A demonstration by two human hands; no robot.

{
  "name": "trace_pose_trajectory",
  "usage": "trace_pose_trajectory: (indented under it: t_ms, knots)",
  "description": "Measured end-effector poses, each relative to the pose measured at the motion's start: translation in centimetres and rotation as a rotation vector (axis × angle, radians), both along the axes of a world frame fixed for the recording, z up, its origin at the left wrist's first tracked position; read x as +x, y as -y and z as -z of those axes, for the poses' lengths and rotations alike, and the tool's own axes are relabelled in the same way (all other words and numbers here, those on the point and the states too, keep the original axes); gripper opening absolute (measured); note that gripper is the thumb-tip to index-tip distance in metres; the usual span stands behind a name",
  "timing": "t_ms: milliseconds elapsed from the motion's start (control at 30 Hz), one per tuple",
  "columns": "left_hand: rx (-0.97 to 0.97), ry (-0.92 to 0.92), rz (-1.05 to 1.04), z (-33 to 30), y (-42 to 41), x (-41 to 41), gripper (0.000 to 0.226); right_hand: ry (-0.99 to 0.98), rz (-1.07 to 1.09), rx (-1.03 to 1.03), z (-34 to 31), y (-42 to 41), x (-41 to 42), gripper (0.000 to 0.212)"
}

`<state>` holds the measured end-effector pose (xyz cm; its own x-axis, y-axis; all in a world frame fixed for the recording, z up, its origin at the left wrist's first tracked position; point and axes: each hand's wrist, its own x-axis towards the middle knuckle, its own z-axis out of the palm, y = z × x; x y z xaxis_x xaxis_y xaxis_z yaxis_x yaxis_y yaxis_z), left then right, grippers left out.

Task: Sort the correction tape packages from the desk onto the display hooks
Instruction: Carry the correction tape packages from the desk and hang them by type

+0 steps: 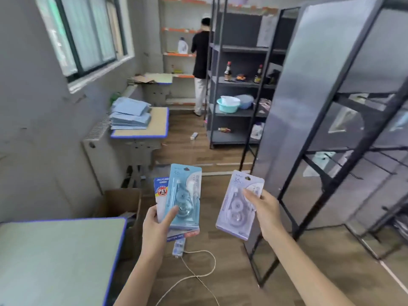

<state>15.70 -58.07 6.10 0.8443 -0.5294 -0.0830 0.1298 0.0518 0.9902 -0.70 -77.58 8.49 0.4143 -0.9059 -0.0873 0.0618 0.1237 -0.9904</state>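
Correction tape packages are off the table and in the person's hands, held up side by side above the wooden floor (220, 261). The left hand (155, 226) grips two overlapping packs: a light blue blister pack (184, 195) in front, thumb pressed across its clear bubble, and behind it a white and blue pack (160, 188) with a red round label, its lower edge showing below the blue one. The right hand (266, 209) pinches a lilac blister pack (237, 208) near its upper right side, thumb on the front, the other fingers curled behind; the card tilts slightly to the left. The two hands are apart, with a clear gap between the blue and lilac packs.

Just right of the lilac pack stands a black metal display rack (331, 173) with thin hooks (375, 164) jutting from its crossbars. At lower left lies the blue-edged table (66, 250). On the floor beneath the hands, a white power strip (178, 247) trails a looping cord. Farther back, a second table carries a stack of blue folders (130, 115), and another person (201, 62) stands facing distant shelves.
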Motion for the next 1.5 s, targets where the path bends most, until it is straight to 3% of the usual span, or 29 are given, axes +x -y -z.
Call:
trace_pose_trajectory:
  t_ms: [300, 567, 900, 1233, 1367, 1500]
  knots:
    - [0.065, -0.013, 0.332, -0.2, 9.7, -9.0, 0.025, -0.015, 0.313, 0.01, 0.9, 4.2, -13.4, 0.014]
    - [0.039, -0.086, 0.646, -0.4, 20.2, -23.4, 0.027, -0.074, 0.547, -0.019, 0.3, 11.2, -29.5, 0.006]
    - [-0.043, -0.107, 0.81, -1.8, 32.2, -39.6, 0.029, -0.146, 0.783, -0.053, -1.5, 16.6, -48.7, 0.013]
    - [-0.101, -0.11, 0.882, -3.2, 42.7, -47.4, 0.034, -0.184, 0.844, -0.061, -3.5, 22.2, -55.9, 0.014]
    - [-0.127, -0.099, 0.862, -3.0, 47.9, -48.8, 0.046, -0.191, 0.812, -0.054, -4.5, 26.7, -57.0, 0.012]
    - [-0.154, -0.136, 0.796, -2.8, 53.2, -49.0, 0.026, -0.171, 0.767, -0.069, -5.8, 32.2, -57.0, 0.011]
